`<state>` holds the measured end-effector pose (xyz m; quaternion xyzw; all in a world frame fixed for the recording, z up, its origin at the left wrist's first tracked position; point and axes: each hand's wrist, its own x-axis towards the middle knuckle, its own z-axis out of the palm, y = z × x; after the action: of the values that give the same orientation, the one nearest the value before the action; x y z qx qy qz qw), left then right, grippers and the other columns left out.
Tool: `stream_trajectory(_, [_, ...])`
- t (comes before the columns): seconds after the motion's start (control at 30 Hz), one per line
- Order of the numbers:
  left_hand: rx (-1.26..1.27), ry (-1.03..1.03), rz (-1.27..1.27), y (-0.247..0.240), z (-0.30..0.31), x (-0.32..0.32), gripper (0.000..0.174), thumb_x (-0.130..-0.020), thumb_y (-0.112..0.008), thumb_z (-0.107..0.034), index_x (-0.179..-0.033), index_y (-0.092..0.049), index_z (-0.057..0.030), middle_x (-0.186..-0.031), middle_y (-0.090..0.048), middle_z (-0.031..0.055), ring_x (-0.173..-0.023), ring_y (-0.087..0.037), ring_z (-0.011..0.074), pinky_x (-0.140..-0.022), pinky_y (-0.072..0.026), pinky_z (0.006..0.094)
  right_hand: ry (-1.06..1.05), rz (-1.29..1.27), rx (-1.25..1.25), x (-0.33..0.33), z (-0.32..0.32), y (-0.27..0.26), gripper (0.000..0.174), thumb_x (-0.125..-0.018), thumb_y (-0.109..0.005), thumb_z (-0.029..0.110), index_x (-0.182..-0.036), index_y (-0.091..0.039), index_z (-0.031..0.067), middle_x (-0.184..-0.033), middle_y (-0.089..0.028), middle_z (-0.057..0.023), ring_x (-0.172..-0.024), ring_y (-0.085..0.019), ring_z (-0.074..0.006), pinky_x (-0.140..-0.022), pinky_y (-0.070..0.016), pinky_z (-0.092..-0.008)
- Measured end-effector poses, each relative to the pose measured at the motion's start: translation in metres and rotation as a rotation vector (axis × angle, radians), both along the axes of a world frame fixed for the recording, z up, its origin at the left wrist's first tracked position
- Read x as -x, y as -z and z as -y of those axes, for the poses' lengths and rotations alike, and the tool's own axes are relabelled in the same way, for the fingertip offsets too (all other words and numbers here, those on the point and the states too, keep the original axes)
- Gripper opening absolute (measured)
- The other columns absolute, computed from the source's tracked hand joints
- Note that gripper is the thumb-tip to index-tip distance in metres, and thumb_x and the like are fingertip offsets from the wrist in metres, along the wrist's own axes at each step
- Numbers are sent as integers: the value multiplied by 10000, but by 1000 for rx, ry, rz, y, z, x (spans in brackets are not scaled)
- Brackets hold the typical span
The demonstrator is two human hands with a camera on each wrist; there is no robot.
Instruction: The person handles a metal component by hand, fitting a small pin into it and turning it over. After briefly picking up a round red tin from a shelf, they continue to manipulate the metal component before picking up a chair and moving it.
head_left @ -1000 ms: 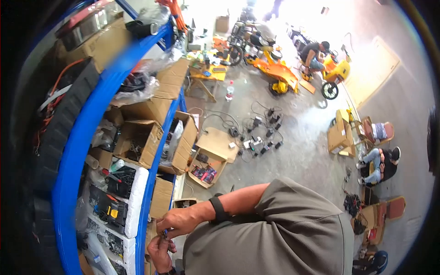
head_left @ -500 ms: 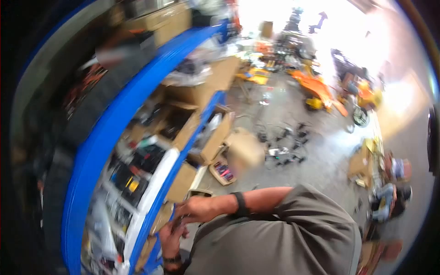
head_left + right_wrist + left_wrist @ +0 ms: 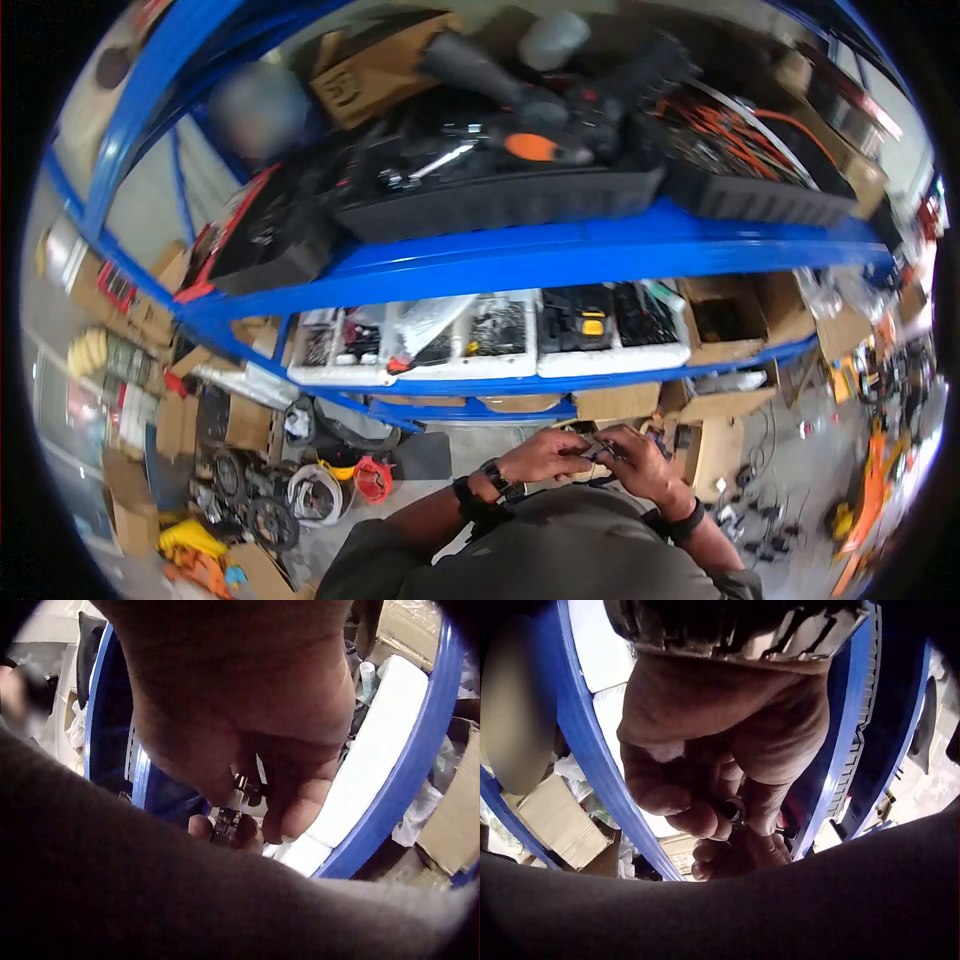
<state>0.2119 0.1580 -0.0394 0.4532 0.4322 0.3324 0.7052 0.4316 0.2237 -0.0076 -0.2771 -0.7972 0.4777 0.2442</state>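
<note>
Here I hold the small dark metal fitting (image 3: 733, 811) pinched between left hand (image 3: 545, 455) and right hand (image 3: 645, 465), close to the chest before the blue steel shelving (image 3: 560, 250), likely for fingertip control.

View swung round. The blue rack (image 3: 560, 250), earlier curving down the left edge, now spans the frame head-on with its shelves level. The left hand (image 3: 545, 455) and right hand (image 3: 640, 465), with the small metal part (image 3: 598, 450) pinched between them, now sit side by side just below the rack's lowest beam (earlier stacked, right above left, beside its upright). The workshop floor (image 3: 805, 465), earlier wide open right of the rack, is squeezed to its right end.
</note>
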Motion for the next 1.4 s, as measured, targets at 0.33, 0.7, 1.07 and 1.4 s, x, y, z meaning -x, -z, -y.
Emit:
stream_trajectory(0.33, [-126, -138, -250, -2, 11, 11, 229, -904, -697, -169, -1089, -681, -33, -812, -655, 21, -673, -601, 82, -588, -506, 253, -8, -13, 254, 17, -12, 20, 138, -934, -600, 66, -1054, -596, -3, -795, -622, -81, -702, -619, -144, -644, -503, -291])
stream_trajectory(0.7, [-100, -288, -279, -8, 49, 20, 356, -977, -580, -319, -818, -661, -10, -672, -652, 35, -578, -615, 114, -537, -485, 289, -136, -4, 354, 51, -17, 13, 179, -991, -507, 140, -1087, -574, 4, -692, -577, -42, -605, -534, -86, -553, -428, -238])
stream_trajectory(1.07, [-394, -425, -666, -2, 71, 17, 312, -919, -630, -292, -844, -677, 7, -702, -660, 139, -644, -656, 220, -597, -484, 373, -381, 39, 251, 69, -27, 26, 222, -1007, -464, 107, -1152, -590, -5, -727, -575, -32, -583, -516, -71, -558, -432, -233])
stream_trajectory(1.4, [-220, -708, -608, 4, 118, -39, 272, -870, -678, -284, -838, -686, -14, -705, -653, 148, -647, -628, 281, -609, -465, 393, -605, 195, 439, 65, -27, 48, 226, -998, -517, 153, -1138, -605, -1, -793, -604, -53, -603, -535, -79, -556, -435, -221])
